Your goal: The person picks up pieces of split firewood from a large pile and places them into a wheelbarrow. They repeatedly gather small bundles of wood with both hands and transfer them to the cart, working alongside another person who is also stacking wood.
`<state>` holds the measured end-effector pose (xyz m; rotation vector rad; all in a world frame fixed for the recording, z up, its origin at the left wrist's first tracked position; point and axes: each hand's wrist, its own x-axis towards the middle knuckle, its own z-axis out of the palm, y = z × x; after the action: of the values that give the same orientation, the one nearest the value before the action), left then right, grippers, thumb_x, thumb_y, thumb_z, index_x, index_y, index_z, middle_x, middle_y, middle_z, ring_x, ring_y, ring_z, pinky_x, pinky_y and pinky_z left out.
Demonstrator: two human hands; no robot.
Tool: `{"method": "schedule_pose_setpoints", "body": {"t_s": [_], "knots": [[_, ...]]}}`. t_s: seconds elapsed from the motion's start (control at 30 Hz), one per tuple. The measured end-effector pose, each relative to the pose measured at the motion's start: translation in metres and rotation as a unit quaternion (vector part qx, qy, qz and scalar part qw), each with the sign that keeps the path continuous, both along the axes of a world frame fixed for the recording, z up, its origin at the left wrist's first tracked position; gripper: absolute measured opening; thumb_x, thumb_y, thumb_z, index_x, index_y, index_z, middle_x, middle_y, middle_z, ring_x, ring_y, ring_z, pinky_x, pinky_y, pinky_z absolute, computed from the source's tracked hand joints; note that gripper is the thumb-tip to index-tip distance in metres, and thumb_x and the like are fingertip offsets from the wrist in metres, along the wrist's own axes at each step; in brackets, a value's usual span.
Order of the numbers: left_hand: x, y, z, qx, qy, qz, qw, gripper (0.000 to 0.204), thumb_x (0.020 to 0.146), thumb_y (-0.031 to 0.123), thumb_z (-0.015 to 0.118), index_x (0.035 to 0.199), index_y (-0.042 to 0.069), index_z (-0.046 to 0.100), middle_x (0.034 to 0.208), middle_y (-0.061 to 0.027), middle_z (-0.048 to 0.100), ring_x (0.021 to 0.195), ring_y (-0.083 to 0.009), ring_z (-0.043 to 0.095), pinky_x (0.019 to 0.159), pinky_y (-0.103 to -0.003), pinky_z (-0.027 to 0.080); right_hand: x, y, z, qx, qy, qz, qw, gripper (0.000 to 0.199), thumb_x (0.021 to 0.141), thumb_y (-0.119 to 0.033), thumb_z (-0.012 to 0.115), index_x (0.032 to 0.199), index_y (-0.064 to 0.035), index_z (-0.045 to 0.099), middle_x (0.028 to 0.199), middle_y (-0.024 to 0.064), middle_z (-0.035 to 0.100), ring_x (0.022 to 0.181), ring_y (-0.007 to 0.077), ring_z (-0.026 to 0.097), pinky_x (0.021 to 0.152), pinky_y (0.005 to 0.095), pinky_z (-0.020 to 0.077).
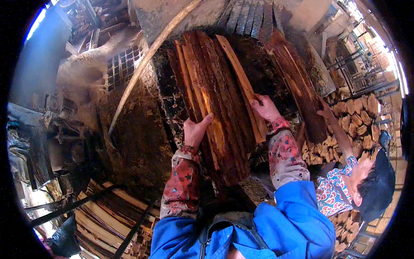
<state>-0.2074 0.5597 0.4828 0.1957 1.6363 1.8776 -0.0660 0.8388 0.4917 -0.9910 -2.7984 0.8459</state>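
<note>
In front of me lie several long rough bark-covered wooden slabs point(215, 86), side by side and pointing away from me. My left hand point(196, 131) grips the left edge of these slabs, thumb on top and fingers hidden. The narrow, paler wooden slat point(242, 77) along their right side is held by my right hand point(266, 108), its thumb over the near part. Both of my forearms wear patterned red and grey sleeve covers.
At the right a co-worker in a cap grips a wide bark slab point(297, 82). Split firewood point(358, 116) is stacked behind that person. A long pale pole point(148, 56) slants across the left. Sawn planks point(103, 216) lie behind dark bars at the lower left.
</note>
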Motion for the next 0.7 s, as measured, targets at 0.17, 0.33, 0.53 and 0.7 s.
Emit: {"method": "schedule_pose_setpoints", "body": {"t_s": [0.17, 0.33, 0.53, 0.7], "knots": [[-0.001, 0.005, 0.007, -0.02, 0.019, 0.002, 1.0, 0.034, 0.078, 0.022, 0.078, 0.095, -0.006, 0.069, 0.089, -0.0052, 0.07, 0.077, -0.0105, 0.064, 0.07, -0.028, 0.052, -0.01, 0.023, 0.006, -0.037, -0.046, -0.026, 0.998, 0.086, 0.078, -0.052, 0.069, 0.131, 0.0122, 0.045, 0.129, 0.0276, 0.053, 0.12, 0.033, 0.053, 0.098, 0.0371, 0.0429], [-0.005, 0.008, 0.008, -0.072, 0.024, -0.012, 0.997, 0.038, 0.078, 0.025, 0.078, 0.096, -0.007, 0.068, 0.09, -0.0071, 0.071, 0.078, -0.011, 0.066, 0.071, -0.028, 0.053, -0.021, 0.022, 0.02, -0.168, -0.001, -0.009, 0.986, 0.055, 0.074, -0.039, 0.077, 0.102, 0.0066, 0.066, 0.089, 0.0128, 0.07, 0.079, 0.0191, 0.066, 0.073, 0.0333, 0.0511], [-0.006, 0.006, 0.003, -0.062, 0.04, -0.009, 0.997, 0.039, 0.077, 0.025, 0.078, 0.1, -0.006, 0.067, 0.093, -0.0078, 0.071, 0.081, -0.0122, 0.066, 0.074, -0.029, 0.053, -0.009, -0.014, 0.062, -0.074, 0.054, -0.012, 0.996, 0.044, 0.077, -0.033, 0.075, 0.097, 0.0051, 0.066, 0.084, 0.0169, 0.069, 0.073, 0.0184, 0.067, 0.068, 0.0328, 0.0528], [-0.002, 0.008, 0.006, -0.014, 0.022, 0.003, 1.0, 0.042, 0.08, 0.026, 0.076, 0.106, -0.005, 0.065, 0.096, -0.0079, 0.07, 0.084, -0.0138, 0.065, 0.076, -0.03, 0.052, 0.022, -0.05, 0.113, -0.19, 0.086, -0.018, 0.978, 0.034, 0.082, -0.024, 0.072, 0.096, 0.0051, 0.063, 0.079, 0.0096, 0.068, 0.068, 0.0131, 0.062, 0.062, 0.0302, 0.0518]]}}
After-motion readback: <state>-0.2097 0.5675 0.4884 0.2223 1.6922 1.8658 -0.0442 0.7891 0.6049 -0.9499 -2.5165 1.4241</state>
